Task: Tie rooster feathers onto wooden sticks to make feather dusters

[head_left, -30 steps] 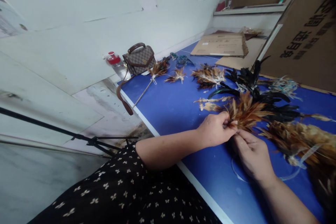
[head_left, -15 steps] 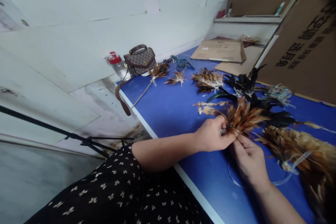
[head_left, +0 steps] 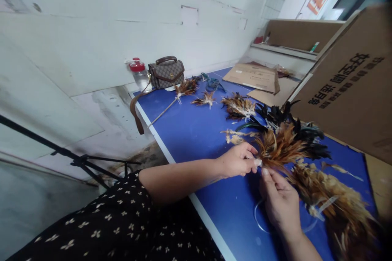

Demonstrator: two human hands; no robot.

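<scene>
A fan-shaped bundle of brown feathers [head_left: 283, 144] is held over the blue table, with a whitish tie [head_left: 259, 162] at its base. My left hand [head_left: 240, 160] pinches that base from the left between thumb and fingers. From below, my right hand [head_left: 280, 197] has thumb and forefinger closed at the bundle's lower edge; what lies between the fingertips is partly hidden. A thin pale ribbon [head_left: 257, 218] loops beside the right wrist. Close by on the right lies a larger brown-and-cream feather bundle [head_left: 333, 187] with a whitish tie.
Black feathers [head_left: 309, 136] lie behind the bundle. More feather bunches [head_left: 239, 107] dot the blue table [head_left: 183, 130]. A handbag [head_left: 167, 73] and a red-capped bottle [head_left: 141, 75] stand at the far left. Cardboard [head_left: 346, 85] rises on the right; a black stand [head_left: 79, 159] is at left.
The view has shifted, and the tied base now shows between my hands. My left fingers have loosened from a tight fist into a pinch. My right hand stays at the bundle's lower edge.
</scene>
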